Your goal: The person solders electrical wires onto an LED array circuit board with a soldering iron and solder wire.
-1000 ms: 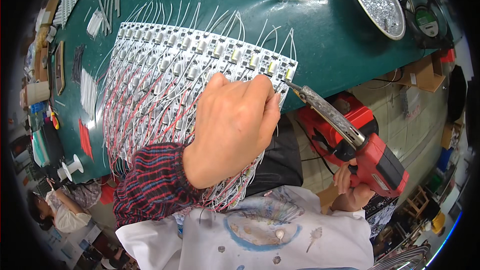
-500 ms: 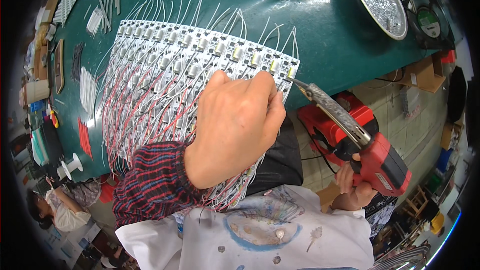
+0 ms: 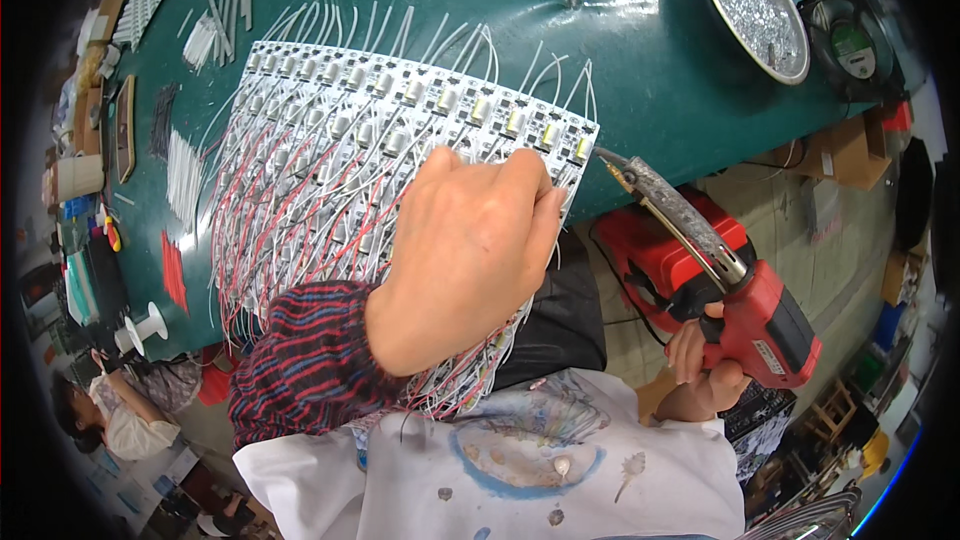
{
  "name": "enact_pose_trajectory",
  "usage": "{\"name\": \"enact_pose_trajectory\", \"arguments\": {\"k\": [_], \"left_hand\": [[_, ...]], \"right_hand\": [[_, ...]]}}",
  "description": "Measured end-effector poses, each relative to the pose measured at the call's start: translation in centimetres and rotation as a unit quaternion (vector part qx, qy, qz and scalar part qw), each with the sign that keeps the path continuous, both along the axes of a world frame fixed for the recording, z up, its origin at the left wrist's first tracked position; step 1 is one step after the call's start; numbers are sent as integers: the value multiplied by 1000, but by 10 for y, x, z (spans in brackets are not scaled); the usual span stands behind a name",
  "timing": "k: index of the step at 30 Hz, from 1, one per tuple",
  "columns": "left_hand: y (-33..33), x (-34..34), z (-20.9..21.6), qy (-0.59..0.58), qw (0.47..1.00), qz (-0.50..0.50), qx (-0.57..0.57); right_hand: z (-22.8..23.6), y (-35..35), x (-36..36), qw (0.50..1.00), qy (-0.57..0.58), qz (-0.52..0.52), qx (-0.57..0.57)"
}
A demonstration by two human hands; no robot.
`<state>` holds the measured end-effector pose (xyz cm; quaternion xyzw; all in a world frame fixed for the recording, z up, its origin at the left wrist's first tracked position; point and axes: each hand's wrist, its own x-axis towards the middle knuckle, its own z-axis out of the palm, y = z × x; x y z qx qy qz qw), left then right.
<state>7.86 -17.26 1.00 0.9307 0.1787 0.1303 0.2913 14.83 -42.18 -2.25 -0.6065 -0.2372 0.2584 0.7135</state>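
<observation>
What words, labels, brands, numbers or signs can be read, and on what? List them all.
None reads clearly.
Soldering gun: pale label, too small to read.
Fan: green label, too small to read.
Circuit boards: dark printed marks, too small to read.

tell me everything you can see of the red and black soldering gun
The soldering gun has a plastic-looking red body with dark panels, and a worn, mottled grey, metal-looking barrel with a slim brass-coloured piece alongside. It slants toward the picture's upper left, its dark tip by the right corner of the circuit boards; whether they touch is unclear. The person's right grip is wrapped around its handle, partly hiding it.
</observation>
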Motion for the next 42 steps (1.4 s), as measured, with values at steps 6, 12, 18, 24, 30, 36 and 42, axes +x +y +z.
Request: {"name": "enact_pose_trajectory", "arguments": {"k": [6, 12, 18, 24, 30, 36, 42], "left_hand": [[30, -61, 43, 85, 996, 20, -26], [147, -153, 34, 25, 945, 306, 108], [179, -195, -1, -3, 921, 300, 250], [180, -270, 5, 40, 864, 432, 257], [185, -302, -2, 123, 853, 452, 229], [184, -301, -5, 131, 881, 418, 180], [188, -306, 1, 124, 903, 382, 153]], "right_hand": [[-11, -2, 5, 995, 71, 31, 70], [-5, 32, -6, 993, 23, 19, 117], [-6, 49, -21, 991, 12, 60, 116], [-4, 62, -34, 994, 17, 66, 80], [-5, 69, -44, 994, 53, 70, 69], [6, 74, -52, 992, 90, 64, 57], [13, 80, -58, 990, 114, 63, 61]]}}
